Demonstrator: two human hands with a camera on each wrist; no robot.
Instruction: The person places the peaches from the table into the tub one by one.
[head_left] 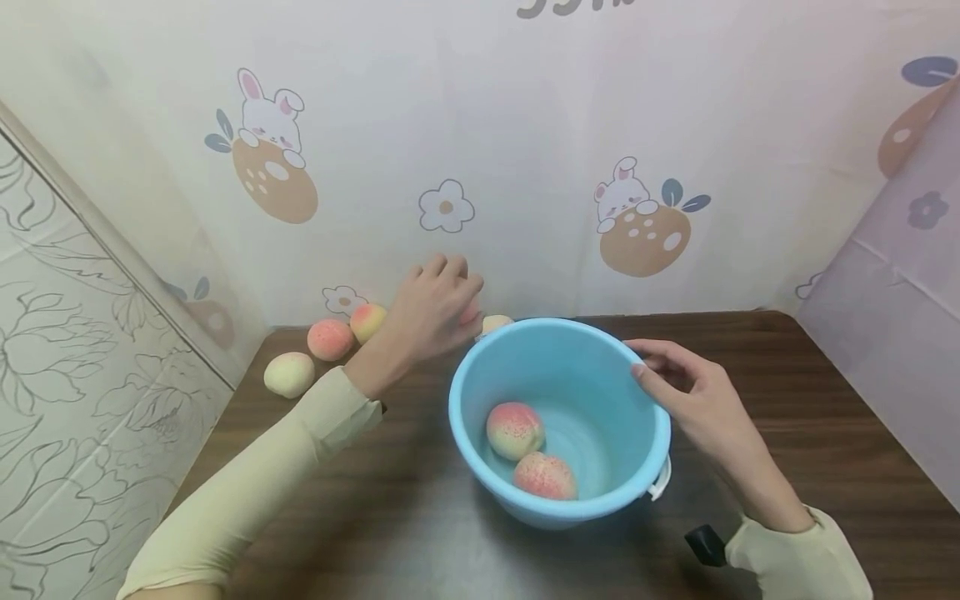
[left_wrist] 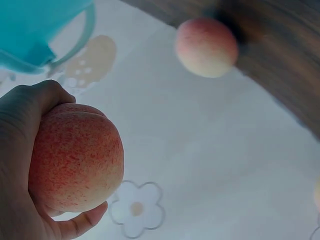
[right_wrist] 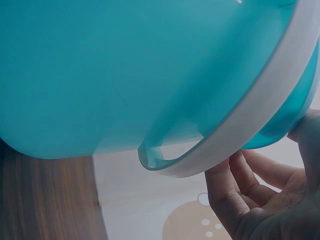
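Observation:
My left hand (head_left: pixel 431 312) grips a red-and-yellow peach (left_wrist: pixel 77 160), raised over the back of the table just left of the bucket. In the head view the fingers partly cover this peach. My right hand (head_left: pixel 708 408) pinches the right rim of a light blue bucket (head_left: pixel 555 358), thumb at the rim's inner side and fingers outside. Two peaches lie at the bottom of the bucket: one pinkish peach (head_left: pixel 515 431) and a speckled one (head_left: pixel 545 479) nearer the front wall. The bucket's pale handle (right_wrist: pixel 260 100) hangs down along its outside.
On the back left of the brown table (head_left: pixel 360 508) lie a pale peach (head_left: pixel 289 375), a pink peach (head_left: pixel 330 339) and a yellow-red peach (head_left: pixel 366 320). Another peach (head_left: pixel 496 323) shows behind the bucket's rim. A printed curtain (head_left: pixel 525 242) stands along the table's back edge.

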